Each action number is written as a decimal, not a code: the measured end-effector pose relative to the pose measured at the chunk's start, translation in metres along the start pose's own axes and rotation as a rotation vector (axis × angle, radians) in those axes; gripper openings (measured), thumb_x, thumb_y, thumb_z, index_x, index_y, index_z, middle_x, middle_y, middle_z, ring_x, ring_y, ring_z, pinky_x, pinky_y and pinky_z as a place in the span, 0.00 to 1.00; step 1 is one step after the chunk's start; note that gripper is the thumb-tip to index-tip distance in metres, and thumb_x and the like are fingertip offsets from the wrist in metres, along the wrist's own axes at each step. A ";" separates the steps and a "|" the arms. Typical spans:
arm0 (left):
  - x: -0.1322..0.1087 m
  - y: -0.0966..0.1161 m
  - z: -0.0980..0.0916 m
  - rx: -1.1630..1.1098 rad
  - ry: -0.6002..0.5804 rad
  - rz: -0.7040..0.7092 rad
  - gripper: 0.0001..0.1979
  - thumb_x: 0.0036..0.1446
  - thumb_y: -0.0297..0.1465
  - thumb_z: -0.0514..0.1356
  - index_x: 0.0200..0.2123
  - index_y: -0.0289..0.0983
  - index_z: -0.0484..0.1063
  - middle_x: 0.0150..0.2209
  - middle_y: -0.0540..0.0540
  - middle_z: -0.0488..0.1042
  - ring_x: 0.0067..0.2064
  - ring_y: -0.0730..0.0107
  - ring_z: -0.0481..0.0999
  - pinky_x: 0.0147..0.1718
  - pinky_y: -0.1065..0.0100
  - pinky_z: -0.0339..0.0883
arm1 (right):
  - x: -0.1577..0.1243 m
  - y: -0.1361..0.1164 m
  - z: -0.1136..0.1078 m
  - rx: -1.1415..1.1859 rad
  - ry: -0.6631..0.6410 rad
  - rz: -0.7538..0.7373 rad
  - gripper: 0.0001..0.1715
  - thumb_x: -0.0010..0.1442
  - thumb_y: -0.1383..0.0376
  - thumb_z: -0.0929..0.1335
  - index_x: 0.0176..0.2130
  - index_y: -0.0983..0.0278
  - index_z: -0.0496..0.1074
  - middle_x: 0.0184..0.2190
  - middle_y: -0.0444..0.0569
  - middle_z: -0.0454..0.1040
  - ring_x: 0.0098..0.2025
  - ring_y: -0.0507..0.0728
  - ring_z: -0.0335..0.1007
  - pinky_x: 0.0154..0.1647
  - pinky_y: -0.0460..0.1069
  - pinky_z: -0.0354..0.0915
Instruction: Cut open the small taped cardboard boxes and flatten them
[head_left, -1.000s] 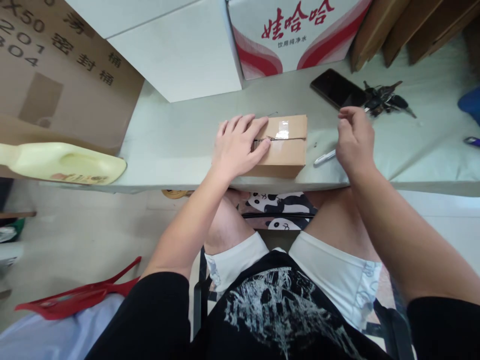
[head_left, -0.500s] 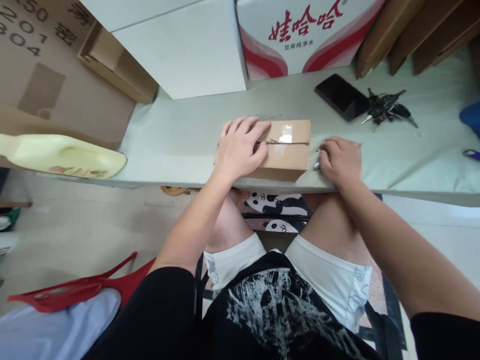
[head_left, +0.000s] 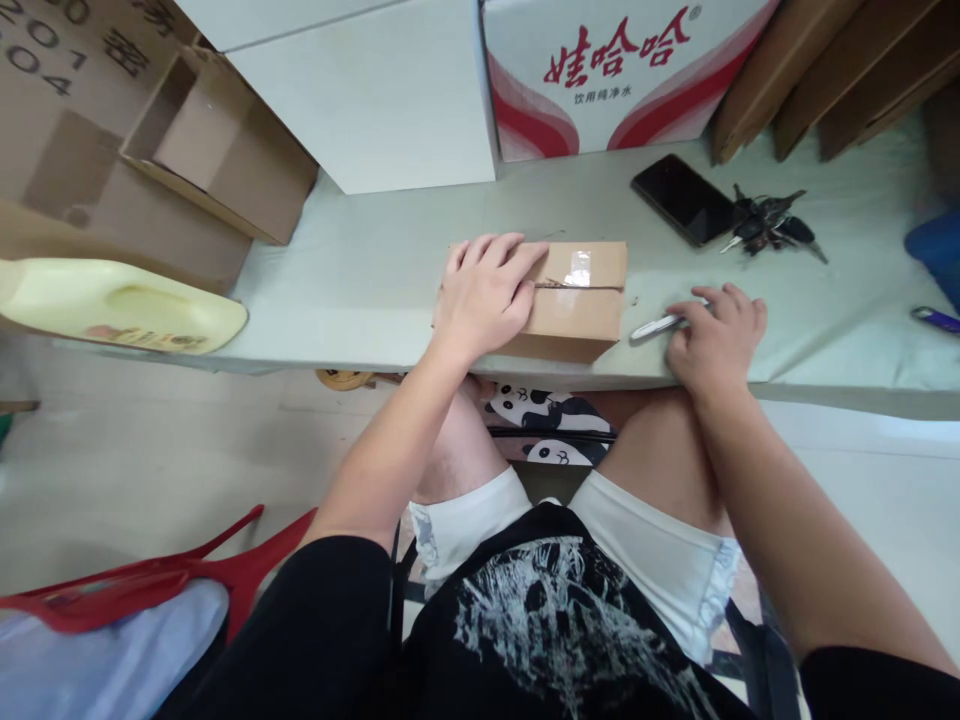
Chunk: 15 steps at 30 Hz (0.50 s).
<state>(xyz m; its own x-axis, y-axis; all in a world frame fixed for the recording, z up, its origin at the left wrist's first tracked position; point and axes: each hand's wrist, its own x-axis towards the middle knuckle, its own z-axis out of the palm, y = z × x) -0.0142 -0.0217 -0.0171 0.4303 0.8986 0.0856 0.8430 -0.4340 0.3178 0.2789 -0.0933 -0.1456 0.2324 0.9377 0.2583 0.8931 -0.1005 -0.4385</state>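
Note:
A small cardboard box (head_left: 577, 315) lies near the table's front edge, a strip of clear tape and a slit seam on its top. My left hand (head_left: 484, 300) is laid over its left part, fingers bent over the top and thumb toward the seam. To the right of the box lies a slim silver tool (head_left: 654, 328), which looks like a utility knife. My right hand (head_left: 716, 335) is at the tool's right end, fingers loosely apart, with the index finger over that end. The fingers partly hide the tool there.
Behind the box are a black phone (head_left: 684, 200) and a bunch of keys (head_left: 772, 222). White cartons (head_left: 375, 100), a red-and-white water carton (head_left: 592, 120) and brown cardboard (head_left: 780, 70) line the back. A yellow bottle (head_left: 127, 305) lies at left; a purple item (head_left: 936, 320) is at right.
My right hand has slid to the right and its fingers have loosened, so more of the silver tool shows. My left hand stays on the box.

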 end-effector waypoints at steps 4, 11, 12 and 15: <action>0.001 -0.001 0.002 0.005 0.030 0.007 0.26 0.64 0.35 0.51 0.63 0.56 0.72 0.66 0.49 0.72 0.68 0.47 0.66 0.70 0.42 0.53 | 0.001 -0.002 0.000 -0.043 0.028 0.087 0.17 0.61 0.64 0.64 0.44 0.59 0.80 0.56 0.60 0.78 0.68 0.78 0.61 0.65 0.77 0.53; 0.002 0.000 0.003 0.031 0.024 0.004 0.27 0.64 0.34 0.51 0.63 0.54 0.72 0.66 0.49 0.72 0.68 0.47 0.66 0.70 0.43 0.54 | 0.003 -0.016 0.000 -0.013 -0.012 0.157 0.18 0.64 0.60 0.63 0.43 0.59 0.81 0.50 0.61 0.80 0.59 0.78 0.64 0.56 0.77 0.56; 0.002 0.000 0.002 0.034 0.025 0.002 0.27 0.64 0.34 0.51 0.63 0.53 0.72 0.66 0.48 0.72 0.68 0.48 0.66 0.70 0.44 0.54 | 0.004 -0.016 -0.001 0.005 0.007 0.169 0.18 0.64 0.59 0.63 0.43 0.59 0.81 0.49 0.62 0.80 0.58 0.77 0.65 0.56 0.77 0.57; 0.002 0.001 0.000 0.046 0.022 0.002 0.26 0.64 0.35 0.50 0.63 0.52 0.72 0.66 0.47 0.72 0.68 0.49 0.67 0.70 0.45 0.55 | 0.009 -0.015 -0.003 0.092 0.120 0.183 0.18 0.63 0.58 0.62 0.43 0.60 0.78 0.46 0.61 0.79 0.54 0.74 0.69 0.57 0.74 0.61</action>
<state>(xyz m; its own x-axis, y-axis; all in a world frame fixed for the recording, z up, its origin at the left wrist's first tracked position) -0.0127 -0.0204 -0.0170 0.4255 0.8986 0.1071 0.8562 -0.4381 0.2739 0.2685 -0.0841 -0.1341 0.4364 0.8598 0.2653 0.7943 -0.2296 -0.5625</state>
